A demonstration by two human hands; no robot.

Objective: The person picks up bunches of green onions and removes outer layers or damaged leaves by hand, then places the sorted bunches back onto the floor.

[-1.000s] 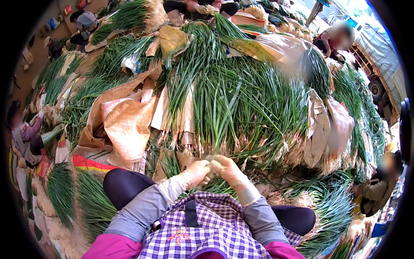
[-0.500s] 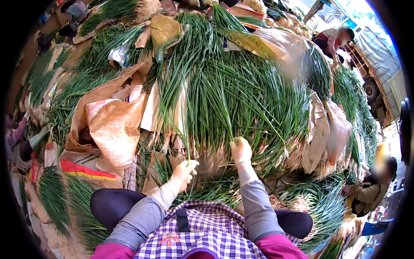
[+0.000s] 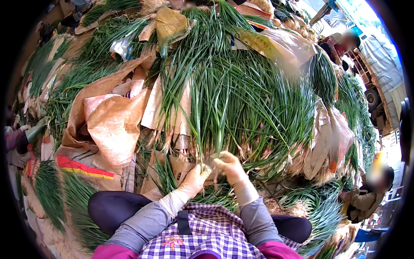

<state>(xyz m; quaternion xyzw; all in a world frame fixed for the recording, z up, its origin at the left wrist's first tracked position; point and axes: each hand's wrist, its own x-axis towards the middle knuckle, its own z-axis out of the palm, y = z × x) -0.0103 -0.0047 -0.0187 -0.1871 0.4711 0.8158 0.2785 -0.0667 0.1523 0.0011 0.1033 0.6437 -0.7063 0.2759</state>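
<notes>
My left hand [image 3: 194, 180], in a thin pale glove, is closed around the base of a green onion [image 3: 199, 144]. Its leaves stretch away from me over the pile. Beside it, a small gap to the right, my gloved right hand [image 3: 229, 167] pinches another green onion [image 3: 219, 137] near its pale root end. Roots hang blurred between the two hands. Just beyond them lies a broad heap of green onions [image 3: 254, 99], leaf tips pointing away and pinkish-white bulbs facing me.
A crumpled brown sack [image 3: 114, 125] lies left of the heap, and pale sacking [image 3: 317, 142] covers its right edge. Another bunch of green onions [image 3: 317, 205] rests by my right knee. A co-worker [image 3: 366, 196] sits at right; a truck wheel [image 3: 372, 98] stands behind.
My right hand has drawn back toward me and leftward, bringing a green onion out from the heap's edge. My left hand has shifted right with its green onion, so the hands are closer together.
</notes>
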